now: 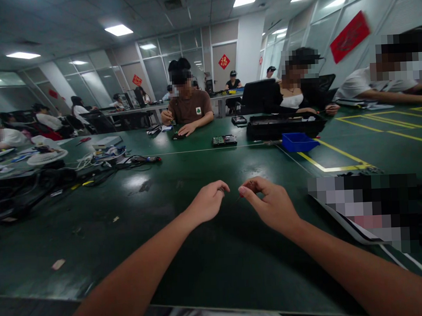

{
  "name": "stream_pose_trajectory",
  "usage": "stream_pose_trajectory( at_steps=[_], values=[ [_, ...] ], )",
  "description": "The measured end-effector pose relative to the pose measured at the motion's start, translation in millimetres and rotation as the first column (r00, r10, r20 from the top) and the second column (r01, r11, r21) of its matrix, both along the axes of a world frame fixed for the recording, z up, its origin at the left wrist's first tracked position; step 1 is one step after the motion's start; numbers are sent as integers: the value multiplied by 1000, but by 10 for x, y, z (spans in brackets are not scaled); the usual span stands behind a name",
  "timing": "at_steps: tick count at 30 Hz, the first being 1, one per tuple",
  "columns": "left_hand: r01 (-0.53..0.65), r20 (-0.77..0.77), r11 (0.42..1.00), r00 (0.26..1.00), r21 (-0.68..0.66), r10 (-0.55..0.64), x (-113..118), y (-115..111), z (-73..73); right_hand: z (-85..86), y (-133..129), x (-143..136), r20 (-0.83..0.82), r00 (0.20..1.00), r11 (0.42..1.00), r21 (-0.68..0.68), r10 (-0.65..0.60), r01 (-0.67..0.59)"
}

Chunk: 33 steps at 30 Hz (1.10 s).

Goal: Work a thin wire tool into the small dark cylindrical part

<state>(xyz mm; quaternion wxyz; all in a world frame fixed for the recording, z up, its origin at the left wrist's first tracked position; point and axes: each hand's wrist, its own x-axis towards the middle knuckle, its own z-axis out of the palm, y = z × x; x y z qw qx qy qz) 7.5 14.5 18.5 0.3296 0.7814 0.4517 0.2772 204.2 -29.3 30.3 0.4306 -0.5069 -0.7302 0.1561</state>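
Both my hands hover over the dark green table [187, 252], close together at its middle. My left hand [208, 202] has its fingers curled, thumb and forefinger pinched on something too small to make out. My right hand [272, 204] is closed around a small reddish-brown object [251, 185], with a thin tip pointing down to the left. The two hands' fingertips are a few centimetres apart.
A blue bin [299, 141] and a long black case [284, 125] lie ahead right, a circuit board [224, 140] ahead. Cables and tools [102, 165] pile at the left. A blurred device [367, 207] sits at my right. Other people work across the table.
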Motion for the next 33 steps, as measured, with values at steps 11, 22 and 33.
stream_pose_trajectory(
  at_steps=[11,22,33],
  values=[
    [-71,-53,997,996,40,74,-194,-65,-160,-43,-29,35,-105,994,1000,28,2,1],
    [-12,88,994,996,104,3,-163,-32,-189,-104,3,35,-181,983,999,19,40,-37],
    [-13,72,993,997,119,4,-181,-27,-165,2,-8,49,-32,995,995,39,-90,91]
  ],
)
